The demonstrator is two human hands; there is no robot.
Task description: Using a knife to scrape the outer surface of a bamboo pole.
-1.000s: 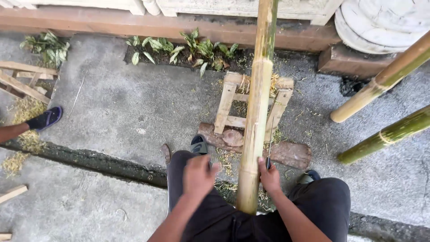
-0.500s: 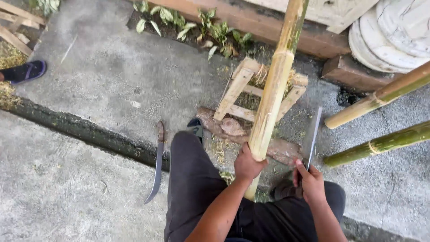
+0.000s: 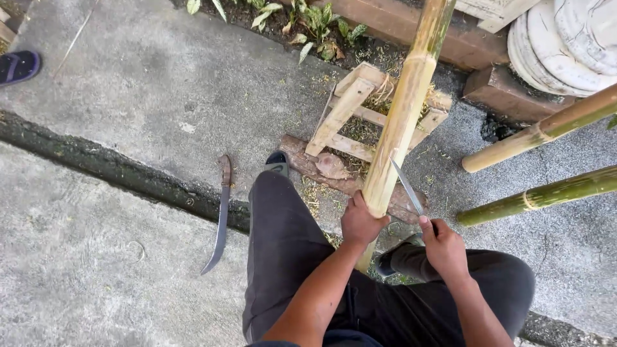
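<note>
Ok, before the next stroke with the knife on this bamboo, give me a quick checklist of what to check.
1. Left hand wraps the bamboo pole: ok.
2. Right hand grips the knife, blade up beside the pole: ok.
3. Left hand away from the blade: not ok, the edge sits close above it.
4. Pole leaning on the wooden frame: ok; whether it is steady, cannot tell.
5. Curved blade on the concrete lies apart from the shoe: ok.
6. Blade sharpness: cannot tell.

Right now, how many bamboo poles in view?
3. One bamboo pole gripped by the left hand, resting on the wooden frame; two more poles at right, running out of frame.
</note>
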